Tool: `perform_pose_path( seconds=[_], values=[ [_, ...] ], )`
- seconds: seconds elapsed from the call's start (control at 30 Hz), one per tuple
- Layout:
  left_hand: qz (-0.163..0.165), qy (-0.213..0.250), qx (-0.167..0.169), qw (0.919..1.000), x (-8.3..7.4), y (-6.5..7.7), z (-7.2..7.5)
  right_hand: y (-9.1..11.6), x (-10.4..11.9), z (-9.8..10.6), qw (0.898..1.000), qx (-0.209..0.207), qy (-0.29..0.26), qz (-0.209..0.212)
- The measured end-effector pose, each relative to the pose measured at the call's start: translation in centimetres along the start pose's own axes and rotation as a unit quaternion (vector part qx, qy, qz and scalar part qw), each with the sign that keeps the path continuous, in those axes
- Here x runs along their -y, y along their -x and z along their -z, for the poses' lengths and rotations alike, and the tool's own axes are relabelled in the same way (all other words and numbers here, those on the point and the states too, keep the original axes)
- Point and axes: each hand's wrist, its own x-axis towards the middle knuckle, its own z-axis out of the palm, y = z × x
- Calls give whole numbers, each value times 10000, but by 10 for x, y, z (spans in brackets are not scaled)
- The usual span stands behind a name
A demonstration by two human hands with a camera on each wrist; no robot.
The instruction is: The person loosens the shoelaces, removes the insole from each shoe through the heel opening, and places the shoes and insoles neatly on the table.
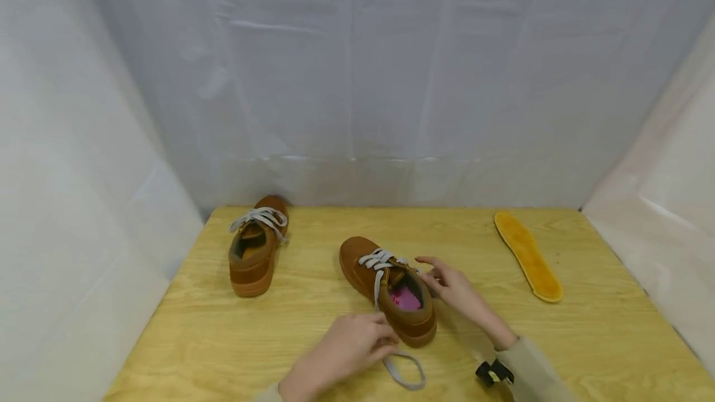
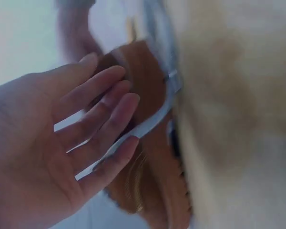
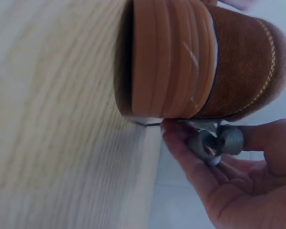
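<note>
A brown lace-up shoe [image 1: 357, 259] with a pink insole [image 1: 405, 298] stands on the wooden table, toe pointing away to the left. My left hand [image 1: 352, 346] is beside its heel, fingers relaxed and slightly bent. In the left wrist view a pale grey shoelace [image 2: 155, 119] passes behind those fingers. Its loose end loops onto the table near the heel. At the shoe's right side, my right hand [image 1: 455, 290] holds the other lace [image 3: 231, 140], bunched between thumb and fingers close to the upper.
A second brown shoe [image 1: 251, 272], its laces tied in a bow, stands at the far left. An orange-yellow insole [image 1: 527, 256] lies at the right. A small black object [image 1: 491, 373] is by my right sleeve. White sheeting [image 1: 357, 79] encloses the back and sides.
</note>
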Motion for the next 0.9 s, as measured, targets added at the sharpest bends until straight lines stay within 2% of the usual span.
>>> perform_pose_path(
  seconds=[0.1,0.27,0.53,0.6,0.7,0.77,0.9],
  values=[
    [-153,-163,382,9990,-1,1,-11,-6,-3,1,9997,186,-66,121],
    [-161,-202,649,9976,-2,2,-21,-13,-6,2,9985,506,-56,198],
    [266,-219,713,9969,1,3,-23,-14,-7,-2,9993,115,283,231],
    [504,-343,600,9963,3,4,-23,-14,-5,-3,9995,77,249,153],
    [1079,-414,168,9932,7,6,-22,-13,-4,-4,9995,98,293,107],
    [1491,-452,-234,9875,10,6,-21,-12,-3,-4,9994,194,279,49],
    [2223,-89,-994,9698,15,3,-17,-10,-1,-8,9994,247,157,-178]
  ],
)
